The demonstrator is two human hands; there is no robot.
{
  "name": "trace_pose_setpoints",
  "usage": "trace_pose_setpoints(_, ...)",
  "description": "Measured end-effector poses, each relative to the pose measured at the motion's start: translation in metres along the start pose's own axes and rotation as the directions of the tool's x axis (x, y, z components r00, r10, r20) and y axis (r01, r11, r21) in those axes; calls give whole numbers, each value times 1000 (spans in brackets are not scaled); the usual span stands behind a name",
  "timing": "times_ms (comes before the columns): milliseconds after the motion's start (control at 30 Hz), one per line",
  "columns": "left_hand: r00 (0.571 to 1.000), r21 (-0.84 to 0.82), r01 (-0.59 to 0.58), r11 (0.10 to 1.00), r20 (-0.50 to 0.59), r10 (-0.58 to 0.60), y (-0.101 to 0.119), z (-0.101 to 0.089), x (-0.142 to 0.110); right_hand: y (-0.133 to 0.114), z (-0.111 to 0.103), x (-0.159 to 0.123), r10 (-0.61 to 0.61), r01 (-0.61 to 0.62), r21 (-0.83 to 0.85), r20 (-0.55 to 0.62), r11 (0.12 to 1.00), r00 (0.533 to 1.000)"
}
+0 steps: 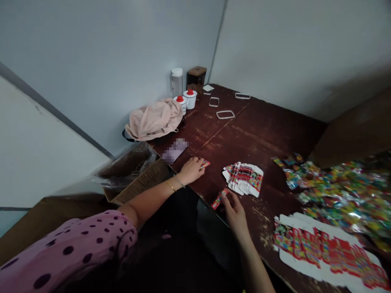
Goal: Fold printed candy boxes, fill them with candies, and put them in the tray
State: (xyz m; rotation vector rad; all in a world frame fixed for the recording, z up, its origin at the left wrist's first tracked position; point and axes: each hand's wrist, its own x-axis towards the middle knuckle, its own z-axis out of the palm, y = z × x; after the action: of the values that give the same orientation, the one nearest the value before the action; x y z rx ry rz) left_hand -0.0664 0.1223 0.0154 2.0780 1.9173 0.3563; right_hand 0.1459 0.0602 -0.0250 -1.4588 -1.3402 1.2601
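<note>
My left hand (191,171) is at the near edge of the brown table, its fingers bent over a small red printed box (205,164) that sticks out past the fingertips. Between thumb and fingers, my right hand (234,207) grips another small red box (218,200) above the table edge. Just beyond that hand lies a fanned stack of flat red-and-white cartons (244,178). A larger row of flat printed cartons (328,250) spreads across the near right of the table.
Shiny, colourful small packets (345,195) are heaped on the right beside a brown cardboard box (357,126). A pink cloth bag (155,118), lidded white mugs (190,101), a clear jug (177,83) and white frames (225,114) stand or lie farther back. An open carton (137,181) sits below left.
</note>
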Motion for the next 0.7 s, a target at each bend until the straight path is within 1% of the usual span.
trace_pose_setpoints(67, 1000, -55, -24, 998, -9, 23, 4, 8, -10, -4, 14, 14, -36, 36, -23, -6, 999, 999)
trace_pose_setpoints(167, 998, -96, -21, 995, -59, 16, 11, 19, -24, -12, 36, 40, -145, 143, -86, -13, 986, 989)
trace_pose_setpoints(267, 998, -180, 8, 984, -60, -19, 12, 22, -26, -19, 59, 62, -235, 230, -133, -28, 964, 971)
trace_pose_setpoints(333, 998, -224, 25, 974, -59, -39, 10, 21, -23, -23, 72, 69, -286, 273, -171, -55, 947, 957)
trace_pose_setpoints(400, 997, -253, 27, 967, -61, -43, 7, 19, -20, -28, 75, 71, -319, 297, -211, -77, 931, 945)
trace_pose_setpoints(433, 997, -267, 26, 963, -63, -45, 5, 18, -19, -29, 71, 71, -333, 308, -230, -81, 923, 939)
trace_pose_setpoints(467, 997, -279, 29, 960, -67, -49, 2, 18, -18, -30, 62, 72, -348, 318, -248, -86, 915, 934)
trace_pose_setpoints(500, 996, -287, 36, 957, -72, -59, -1, 19, -17, -30, 47, 73, -363, 328, -262, -96, 908, 927)
trace_pose_setpoints(533, 994, -287, 47, 957, -81, -73, -4, 19, -17, -28, 27, 74, -381, 340, -288, -98, 895, 919)
trace_pose_setpoints(600, 988, -268, 74, 960, -111, -107, -9, 20, -18, -19, -24, 78, -406, 348, -373, -88, 860, 910)
trace_pose_setpoints(633, 984, -258, 80, 963, -133, -117, -10, 19, -19, -12, -51, 81, -413, 355, -477, -19, 804, 911)
trace_pose_setpoints(667, 979, -251, 78, 965, -164, -122, -10, 16, -21, -5, -77, 83, -390, 337, -567, 31, 752, 920)
trace_pose_setpoints(700, 971, -252, 69, 965, -205, -123, -9, 13, -23, 4, -100, 85, -377, 339, -620, 74, 708, 923)
